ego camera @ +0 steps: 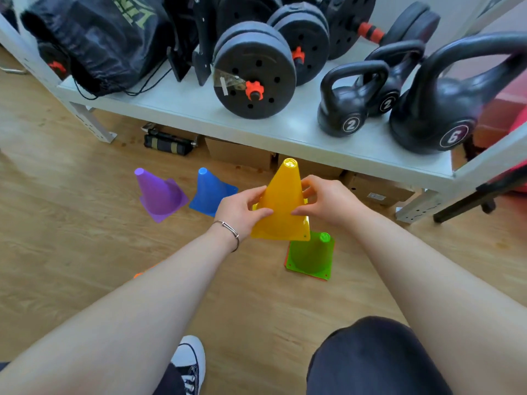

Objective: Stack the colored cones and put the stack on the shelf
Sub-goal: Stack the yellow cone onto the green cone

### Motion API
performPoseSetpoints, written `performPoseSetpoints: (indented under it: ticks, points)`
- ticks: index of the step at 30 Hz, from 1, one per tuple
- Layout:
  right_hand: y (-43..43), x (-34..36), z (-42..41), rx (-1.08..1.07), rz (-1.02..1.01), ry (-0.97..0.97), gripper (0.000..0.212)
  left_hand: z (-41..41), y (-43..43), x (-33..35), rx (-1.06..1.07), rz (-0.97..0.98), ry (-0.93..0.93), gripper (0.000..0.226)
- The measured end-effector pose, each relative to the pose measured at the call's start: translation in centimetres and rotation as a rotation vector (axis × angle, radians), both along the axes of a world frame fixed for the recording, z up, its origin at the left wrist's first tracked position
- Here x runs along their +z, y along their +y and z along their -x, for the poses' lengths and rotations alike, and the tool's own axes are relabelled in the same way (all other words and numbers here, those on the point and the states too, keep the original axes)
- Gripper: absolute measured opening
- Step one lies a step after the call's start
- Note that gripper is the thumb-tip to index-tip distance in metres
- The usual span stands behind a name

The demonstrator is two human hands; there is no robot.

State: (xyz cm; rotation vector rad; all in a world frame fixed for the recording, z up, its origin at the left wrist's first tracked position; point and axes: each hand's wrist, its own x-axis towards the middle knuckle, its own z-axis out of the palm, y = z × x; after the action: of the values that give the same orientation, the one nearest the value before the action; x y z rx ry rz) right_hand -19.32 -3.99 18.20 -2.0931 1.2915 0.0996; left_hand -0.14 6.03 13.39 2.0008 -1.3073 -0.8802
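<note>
Currently | left hand (pixel 241 209): fingers closed on yellow cone (pixel 281 206), left side | right hand (pixel 328 203): fingers closed on its right side | yellow cone: upright, raised above green cone (pixel 310 256) on floor (pixel 71 238)

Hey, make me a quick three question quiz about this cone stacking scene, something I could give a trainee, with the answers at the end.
1. True or false: the yellow cone rests on the floor.
2. Which cone stands nearest the left hand? A) purple cone B) blue cone C) green cone
3. Fill in: an orange edge shows under the green cone, so it already sits on ____.

Key
1. False: the left hand and right hand hold it in the air, its base above the green cone.
2. B.
3. Another cone, orange.
</note>
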Motion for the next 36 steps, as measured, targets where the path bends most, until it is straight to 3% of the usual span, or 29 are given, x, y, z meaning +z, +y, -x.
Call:
performPoseSetpoints:
  ticks: [7, 13, 24, 36]
  points:
    - [0.1, -0.5, 4.5, -0.038, 0.024, 0.074, 0.073, 4.2, -2.5, -0.1, -0.153, -0.047, -0.065, 0.063]
    - [0.1, -5.1, 6.2, -0.083, -0.029, 0.161, 0.07, 6.2, -3.6, -4.5, -0.223, -0.123, -0.038, 0.061]
    - [1.0, -12.5, 7.0, -0.174, -0.155, 0.252, 0.064, 7.8, -3.5, -12.6, -0.277, -0.255, 0.02, 0.052]
    - [2.6, -15.9, 7.4, -0.294, -0.169, 0.277, 0.057, 9.0, -3.4, -16.0, -0.294, -0.288, 0.04, 0.059]
